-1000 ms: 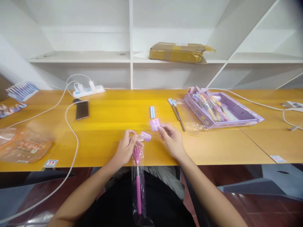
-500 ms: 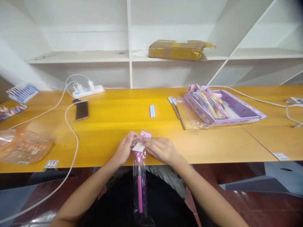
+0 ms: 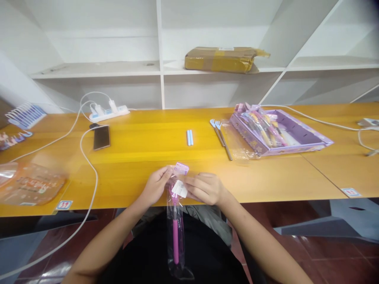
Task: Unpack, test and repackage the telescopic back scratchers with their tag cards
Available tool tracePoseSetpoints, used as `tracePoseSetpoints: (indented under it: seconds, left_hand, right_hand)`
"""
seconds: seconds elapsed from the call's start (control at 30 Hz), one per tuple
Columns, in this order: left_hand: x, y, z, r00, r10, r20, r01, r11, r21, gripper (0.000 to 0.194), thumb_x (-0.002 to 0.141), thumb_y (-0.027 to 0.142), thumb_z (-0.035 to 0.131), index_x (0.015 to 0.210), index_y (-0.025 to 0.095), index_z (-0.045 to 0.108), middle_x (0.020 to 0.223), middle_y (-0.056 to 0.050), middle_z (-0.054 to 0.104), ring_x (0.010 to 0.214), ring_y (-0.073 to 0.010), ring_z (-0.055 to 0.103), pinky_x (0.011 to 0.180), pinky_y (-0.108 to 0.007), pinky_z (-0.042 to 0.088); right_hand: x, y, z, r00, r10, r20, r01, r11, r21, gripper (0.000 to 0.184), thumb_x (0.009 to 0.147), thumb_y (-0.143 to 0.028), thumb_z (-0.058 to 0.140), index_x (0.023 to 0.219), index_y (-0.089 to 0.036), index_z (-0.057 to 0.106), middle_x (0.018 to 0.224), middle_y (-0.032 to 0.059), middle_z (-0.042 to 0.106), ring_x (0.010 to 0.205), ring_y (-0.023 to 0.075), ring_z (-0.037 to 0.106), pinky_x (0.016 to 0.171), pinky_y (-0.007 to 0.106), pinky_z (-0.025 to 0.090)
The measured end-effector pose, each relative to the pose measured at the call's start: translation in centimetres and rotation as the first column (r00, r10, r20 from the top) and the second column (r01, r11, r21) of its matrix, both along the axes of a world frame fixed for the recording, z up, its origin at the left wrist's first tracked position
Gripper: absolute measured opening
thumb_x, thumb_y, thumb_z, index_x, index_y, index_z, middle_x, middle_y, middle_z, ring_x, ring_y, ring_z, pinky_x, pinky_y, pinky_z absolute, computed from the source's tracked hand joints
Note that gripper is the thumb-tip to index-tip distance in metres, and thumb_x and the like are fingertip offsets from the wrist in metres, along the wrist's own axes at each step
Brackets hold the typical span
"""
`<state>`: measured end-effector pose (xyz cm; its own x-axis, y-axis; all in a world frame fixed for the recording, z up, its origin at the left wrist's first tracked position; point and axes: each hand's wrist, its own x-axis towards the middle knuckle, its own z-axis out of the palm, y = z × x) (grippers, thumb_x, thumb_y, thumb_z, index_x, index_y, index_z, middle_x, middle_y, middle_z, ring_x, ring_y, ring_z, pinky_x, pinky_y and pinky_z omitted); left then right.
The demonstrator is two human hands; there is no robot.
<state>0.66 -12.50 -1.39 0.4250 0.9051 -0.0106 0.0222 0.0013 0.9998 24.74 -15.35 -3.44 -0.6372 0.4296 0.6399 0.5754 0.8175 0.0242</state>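
A clear plastic bag (image 3: 171, 252) hangs upright in front of my body. Inside it is a long item with a pink handle (image 3: 175, 241) and a thin metal shaft, apparently a back scratcher; its pink head is partly covered by a white label (image 3: 180, 189). My left hand (image 3: 157, 183) pinches the bag's upper left edge, beside a small purple printed card (image 3: 181, 168) at the top. My right hand (image 3: 205, 187) is closed on the bag's upper right side, next to the label, with its fingertips partly hidden.
Two back scratchers with blue claw heads (image 3: 218, 125) lie beyond my right hand, near two light-blue tubes (image 3: 190, 137). A purple box (image 3: 308, 146) holds several bagged items. Leftward are a phone (image 3: 101, 137), a power strip (image 3: 109, 114), cables and an orange bag (image 3: 38, 183).
My right hand has shifted slightly right, away from the left, and the bag's top is spread wider. The white label has turned and moved a little right.
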Motion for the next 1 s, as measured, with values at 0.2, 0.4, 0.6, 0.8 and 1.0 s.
tracePoseSetpoints:
  seconds: [0.2, 0.4, 0.6, 0.8, 1.0]
  left_hand:
    - [0.1, -0.1, 0.2, 0.998, -0.007, -0.062, 0.012, 0.996, 0.092, 0.050, 0.104, 0.061, 0.055, 0.106, 0.016, 0.077, 0.107, -0.009, 0.079, 0.104, -0.0272, 0.071, 0.097, -0.037, 0.053]
    - [0.4, -0.3, -0.2, 0.997, -0.067, -0.047, 0.072, 0.992, 0.103, 0.041, 0.106, 0.054, 0.058, 0.130, 0.022, 0.069, 0.120, -0.007, 0.078, 0.104, -0.0245, 0.075, 0.092, -0.033, 0.056]
    - [0.6, -0.2, -0.5, 0.998, -0.069, 0.006, 0.068, 0.991, 0.116, 0.047, 0.107, 0.051, 0.058, 0.146, 0.023, 0.062, 0.136, -0.010, 0.074, 0.126, -0.0280, 0.070, 0.106, -0.037, 0.053]
    - [0.9, 0.3, -0.5, 0.999, -0.041, 0.016, 0.039, 0.991, 0.124, 0.040, 0.104, 0.049, 0.063, 0.130, 0.022, 0.075, 0.136, -0.009, 0.075, 0.132, -0.0293, 0.066, 0.117, -0.041, 0.047]
    - [1.1, 0.6, -0.7, 0.996, 0.025, 0.084, -0.032, 0.996, 0.081, 0.038, 0.100, 0.045, 0.071, 0.127, 0.020, 0.077, 0.132, -0.010, 0.077, 0.123, -0.0270, 0.070, 0.112, -0.038, 0.050]
  right_hand:
    - [-1.0, 0.6, 0.8, 0.977, -0.065, -0.204, 0.092, 0.987, 0.130, 0.018, 0.100, -0.016, 0.071, 0.117, -0.020, 0.069, 0.126, 0.0109, 0.080, 0.085, 0.0170, 0.078, 0.069, 0.029, 0.060]
    - [-1.6, 1.2, 1.0, 0.899, -0.177, -0.402, 0.119, 0.979, -0.164, 0.019, 0.105, -0.014, 0.059, 0.121, -0.022, 0.066, 0.112, 0.0076, 0.082, 0.088, 0.0157, 0.079, 0.076, 0.027, 0.063]
    - [-1.5, 1.6, 1.4, 0.858, -0.241, -0.453, 0.157, 0.964, -0.215, 0.012, 0.108, -0.019, 0.059, 0.116, -0.019, 0.067, 0.096, 0.0062, 0.079, 0.068, 0.0138, 0.069, 0.066, 0.027, 0.058]
    - [-1.7, 2.0, 1.3, 0.862, -0.248, -0.441, 0.160, 0.961, -0.227, 0.016, 0.108, -0.019, 0.058, 0.120, -0.019, 0.068, 0.101, 0.0079, 0.079, 0.075, 0.0152, 0.072, 0.073, 0.029, 0.060]
    - [-1.7, 1.9, 1.1, 0.865, -0.258, -0.429, 0.189, 0.962, -0.197, 0.016, 0.107, -0.019, 0.060, 0.121, -0.019, 0.067, 0.100, 0.0069, 0.080, 0.067, 0.0134, 0.070, 0.069, 0.027, 0.059]
